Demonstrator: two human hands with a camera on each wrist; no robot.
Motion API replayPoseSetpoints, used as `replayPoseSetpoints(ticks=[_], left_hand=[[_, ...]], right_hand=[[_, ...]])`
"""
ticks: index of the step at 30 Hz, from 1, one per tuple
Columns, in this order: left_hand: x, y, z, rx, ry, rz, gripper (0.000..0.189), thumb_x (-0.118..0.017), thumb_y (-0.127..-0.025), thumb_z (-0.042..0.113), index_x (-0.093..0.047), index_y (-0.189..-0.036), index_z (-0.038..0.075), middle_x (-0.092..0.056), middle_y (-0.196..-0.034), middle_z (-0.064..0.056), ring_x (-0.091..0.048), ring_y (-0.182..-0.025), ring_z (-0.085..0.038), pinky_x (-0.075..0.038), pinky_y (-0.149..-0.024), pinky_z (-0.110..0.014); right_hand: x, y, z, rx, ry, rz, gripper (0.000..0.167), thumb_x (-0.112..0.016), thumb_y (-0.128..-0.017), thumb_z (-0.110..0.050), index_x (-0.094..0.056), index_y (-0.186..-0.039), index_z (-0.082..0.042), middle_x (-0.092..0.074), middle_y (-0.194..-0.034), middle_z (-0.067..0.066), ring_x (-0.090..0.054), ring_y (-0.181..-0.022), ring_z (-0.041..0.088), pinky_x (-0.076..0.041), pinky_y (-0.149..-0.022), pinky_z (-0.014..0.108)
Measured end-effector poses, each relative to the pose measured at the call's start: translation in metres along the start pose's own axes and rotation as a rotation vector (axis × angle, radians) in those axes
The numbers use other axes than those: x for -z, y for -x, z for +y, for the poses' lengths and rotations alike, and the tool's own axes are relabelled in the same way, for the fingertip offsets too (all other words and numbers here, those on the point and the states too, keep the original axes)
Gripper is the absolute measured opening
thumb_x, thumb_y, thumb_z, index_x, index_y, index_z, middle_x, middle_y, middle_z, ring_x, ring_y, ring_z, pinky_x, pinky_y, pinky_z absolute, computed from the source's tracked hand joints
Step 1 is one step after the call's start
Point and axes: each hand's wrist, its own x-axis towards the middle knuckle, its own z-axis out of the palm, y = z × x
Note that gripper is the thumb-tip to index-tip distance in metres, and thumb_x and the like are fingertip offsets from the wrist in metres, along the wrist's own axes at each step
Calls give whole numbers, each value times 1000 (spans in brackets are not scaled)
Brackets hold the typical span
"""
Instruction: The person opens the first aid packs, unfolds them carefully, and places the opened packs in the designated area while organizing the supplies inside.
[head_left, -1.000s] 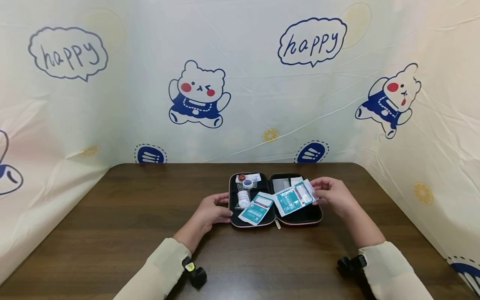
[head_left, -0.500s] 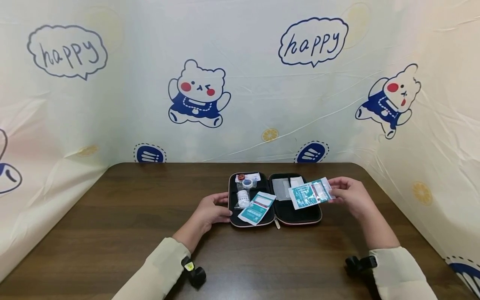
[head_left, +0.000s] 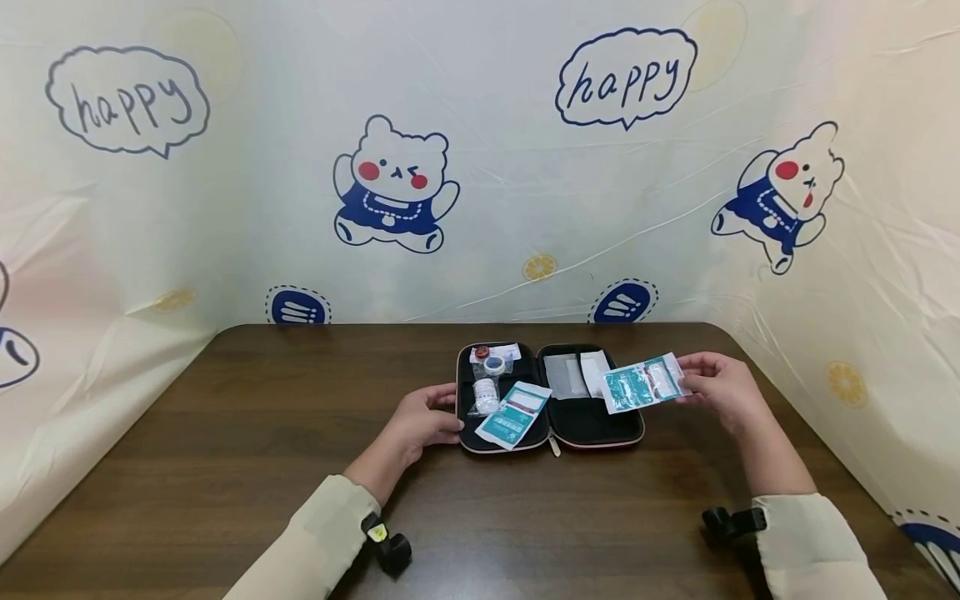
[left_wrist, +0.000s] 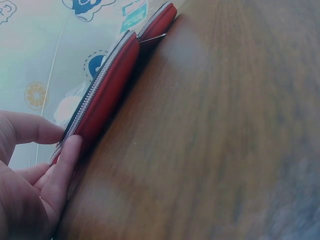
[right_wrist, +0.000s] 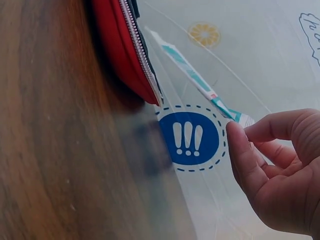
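Note:
A red zip case with a black lining (head_left: pixel 592 427) lies open flat on the table. In the head view my left hand (head_left: pixel 420 421) holds its left edge; the left wrist view shows thumb and fingers at the zip of the red shell (left_wrist: pixel 112 75). My right hand (head_left: pixel 722 387) pinches the right end of a teal-and-white sachet (head_left: pixel 643 383), whose left end overlaps the case's right rim. A second teal-and-white sachet (head_left: pixel 513 415) slants across the left half. Behind it are a white bottle (head_left: pixel 486 397) in clear plastic and a small white roll with a blue centre (head_left: pixel 494 365).
White and translucent flat packs (head_left: pixel 566 377) sit in the back of the case's right half. A small reddish-brown round item (head_left: pixel 482 353) lies at the back left. The brown wooden table (head_left: pixel 300 400) meets a printed cloth backdrop (head_left: pixel 495 217).
My right hand has drawn its sachet rightward, from over the middle of the case's right half to its right rim. My left hand has stayed at the left edge.

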Motion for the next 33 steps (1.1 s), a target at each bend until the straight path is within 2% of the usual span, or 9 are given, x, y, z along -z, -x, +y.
replayPoseSetpoints(ticks=[9, 12, 21, 26, 33], left_hand=[[-1, 1, 1, -2, 12, -3, 67, -68, -76, -17, -53, -138, 5, -52, -129, -19, -63, -80, -23, -60, -68, -36], [0, 0, 1, 2, 14, -3, 67, -68, -76, -17, -53, -137, 6, -52, -128, -19, -63, -80, -23, -60, -69, -36], [0, 1, 2, 5, 9, -7, 66, -68, -77, -17, -53, -137, 5, -52, -128, -19, -63, -81, -23, -60, -70, -36], [0, 1, 2, 2, 9, -8, 66, -68, -77, -17, -53, -137, 5, -52, -128, -19, -63, -81, -23, -60, -69, -36], [0, 2, 1, -2, 4, -12, 66, -68, -77, -17, -53, -138, 5, -52, -130, -20, -64, -80, -23, -60, -69, -36]], right_hand=[[-6, -2, -2, -2, 155, -8, 40, -62, -92, -3, -51, -127, 13, -59, -109, 26, -62, -81, 23, -59, -74, 38], [-8, -2, -3, -7, 176, -23, 40, -64, -90, -3, -52, -126, 13, -59, -111, 27, -62, -82, 24, -59, -72, 36], [-16, -5, 1, -67, 134, -67, 42, -64, -87, 2, -49, -125, 15, -60, -106, 24, -62, -78, 22, -60, -70, 35], [-22, -5, 3, -103, 97, -134, 44, -64, -87, 4, -47, -127, 15, -59, -105, 23, -62, -78, 22, -60, -69, 36], [-30, -6, 4, -92, 82, -186, 50, -66, -86, 7, -44, -130, 14, -63, -96, 18, -62, -76, 21, -60, -68, 36]])
